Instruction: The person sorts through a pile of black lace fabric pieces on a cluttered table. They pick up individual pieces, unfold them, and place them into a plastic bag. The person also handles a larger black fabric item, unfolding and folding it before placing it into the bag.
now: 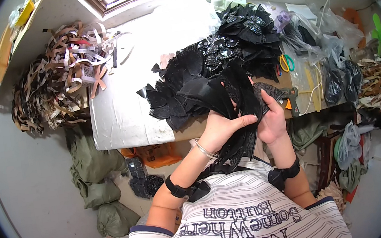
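Both hands hold a black fabric piece [241, 94] with lacy, pleated layers, just in front of the table's near edge. My left hand [230, 124] is closed on its left side, thumb pressed on top and fingers partly hidden behind the cloth. My right hand [270, 117] grips its right side, thumb raised along the edge. Loose ends of the cloth hang below the hands. Beyond them lies a heap of black petal-shaped fabric pieces [173, 95] with a sparkling black sequined part [220, 51]. Just right of my right hand rests a glue gun [294, 101] with an orange trigger.
Scissors [290, 62] with yellow and green handles lie right of the heap. Tangled leather-like strips [69, 62] pile up at the left of the table [118, 113]. Plastic bags [303, 33] and a green fan [380, 31] are at the right. Green sacks [92, 155] stand below left.
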### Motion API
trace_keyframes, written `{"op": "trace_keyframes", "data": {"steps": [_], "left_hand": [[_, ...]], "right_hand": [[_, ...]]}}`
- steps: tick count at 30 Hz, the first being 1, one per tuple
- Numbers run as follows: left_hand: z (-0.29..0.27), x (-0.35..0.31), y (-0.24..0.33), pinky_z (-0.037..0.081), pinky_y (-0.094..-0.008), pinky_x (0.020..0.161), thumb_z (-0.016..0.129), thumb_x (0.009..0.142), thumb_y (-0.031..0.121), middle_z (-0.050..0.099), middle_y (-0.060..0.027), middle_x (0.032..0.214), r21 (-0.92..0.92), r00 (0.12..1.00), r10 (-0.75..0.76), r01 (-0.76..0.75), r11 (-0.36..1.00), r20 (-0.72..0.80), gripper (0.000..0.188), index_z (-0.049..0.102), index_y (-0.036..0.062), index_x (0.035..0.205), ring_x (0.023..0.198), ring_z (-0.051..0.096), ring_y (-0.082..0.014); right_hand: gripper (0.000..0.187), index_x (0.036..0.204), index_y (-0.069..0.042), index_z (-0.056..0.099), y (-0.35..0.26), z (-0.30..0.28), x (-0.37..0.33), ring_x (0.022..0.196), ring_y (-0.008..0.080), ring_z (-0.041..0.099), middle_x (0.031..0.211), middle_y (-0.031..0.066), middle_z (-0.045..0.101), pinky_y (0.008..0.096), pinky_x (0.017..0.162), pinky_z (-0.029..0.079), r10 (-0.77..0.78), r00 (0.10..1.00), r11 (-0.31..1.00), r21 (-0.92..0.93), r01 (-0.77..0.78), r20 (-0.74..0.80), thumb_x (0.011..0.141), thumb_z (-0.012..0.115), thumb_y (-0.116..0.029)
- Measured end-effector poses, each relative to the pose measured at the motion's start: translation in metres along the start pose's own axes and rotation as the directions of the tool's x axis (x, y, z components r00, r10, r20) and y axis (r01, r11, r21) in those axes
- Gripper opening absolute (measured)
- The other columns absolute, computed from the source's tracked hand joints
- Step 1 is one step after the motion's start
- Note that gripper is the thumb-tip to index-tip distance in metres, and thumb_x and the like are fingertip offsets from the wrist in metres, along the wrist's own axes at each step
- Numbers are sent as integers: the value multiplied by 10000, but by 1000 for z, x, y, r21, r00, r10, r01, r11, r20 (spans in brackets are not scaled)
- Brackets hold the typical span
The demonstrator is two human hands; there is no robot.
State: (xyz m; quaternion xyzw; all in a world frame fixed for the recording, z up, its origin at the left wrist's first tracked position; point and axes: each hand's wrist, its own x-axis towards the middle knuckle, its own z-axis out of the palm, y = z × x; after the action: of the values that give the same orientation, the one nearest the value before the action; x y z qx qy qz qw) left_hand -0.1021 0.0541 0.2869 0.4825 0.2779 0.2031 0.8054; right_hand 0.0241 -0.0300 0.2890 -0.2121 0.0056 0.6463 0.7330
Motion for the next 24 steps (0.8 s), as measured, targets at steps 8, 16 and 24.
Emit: {"op": "trace_keyframes", "data": {"steps": [8, 16, 24], "left_hand": [[-4, 10, -16, 457, -258, 823, 658, 859, 173, 530, -1, 1019, -208, 972, -193, 163, 965, -135, 677, 273, 41, 1401, 916, 536, -109], [-53, 46, -57, 425, -311, 925, 473, 920, 491, 568, -34, 1171, -544, 923, -307, 138, 828, -233, 528, 496, 97, 1271, 1067, 543, -149], [-104, 169, -60, 378, -429, 962, 464, 907, 508, 408, -149, 1373, 51, 676, -185, 313, 948, -713, 666, 346, 52, 1378, 1173, 453, -229]], "right_hand": [[735, 1487, -212, 92, 9, -19, 4, 1246, 223, 429, 1428, 100, 358, 390, 1052, 314, -37, 997, 973, -225, 52, 73, 917, 551, -286], [1227, 1475, -159, -106, 50, -46, 83, 1302, 204, 305, 1436, 103, 289, 333, 1066, 256, 156, 987, 761, -632, -149, -45, 675, 824, -131], [336, 1117, -17, 581, 14, -98, 260, 833, 162, 614, 1010, 73, 643, 309, 724, 506, 187, 938, 440, -829, -346, -292, 809, 655, -131]]}}
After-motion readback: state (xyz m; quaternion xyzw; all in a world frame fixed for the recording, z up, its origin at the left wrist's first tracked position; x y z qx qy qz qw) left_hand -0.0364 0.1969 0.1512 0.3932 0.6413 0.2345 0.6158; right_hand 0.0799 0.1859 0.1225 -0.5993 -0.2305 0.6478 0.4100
